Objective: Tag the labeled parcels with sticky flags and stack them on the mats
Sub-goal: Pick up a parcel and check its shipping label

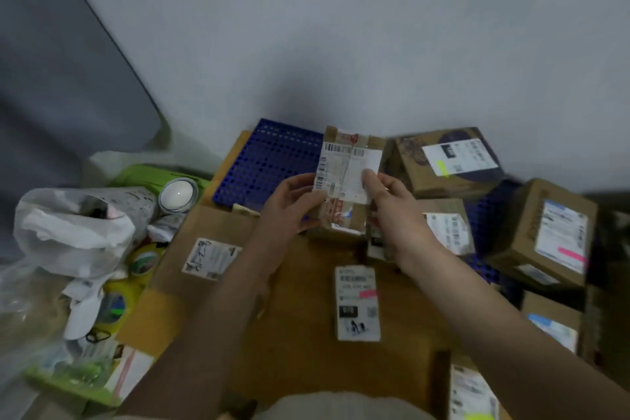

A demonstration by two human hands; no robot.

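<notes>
Head view is showing both hands holding one small parcel (347, 181) up over a big cardboard box (289, 300). Far to the left of the grip, a white plastic bag (71, 232) is lying beside rolls of tape (143, 261) and a round white object (177, 196). Just left of the held parcel and behind it, a blue perforated mat (269, 160) is lying against the wall. The left hand (293, 204) is gripping the parcel's left edge, thumb curled over the white shipping label (346, 167). The right hand (392, 201) is clasping the right edge, thumb pressing on the label. Below the grip, on the big box, a label with a pink sticky flag (368, 294) is showing. Right of the grip, a box with a yellow-green flag (441, 168) is sitting by the wall, and further right a box with a pink flag (572, 254) is resting on another blue mat (491, 215).
</notes>
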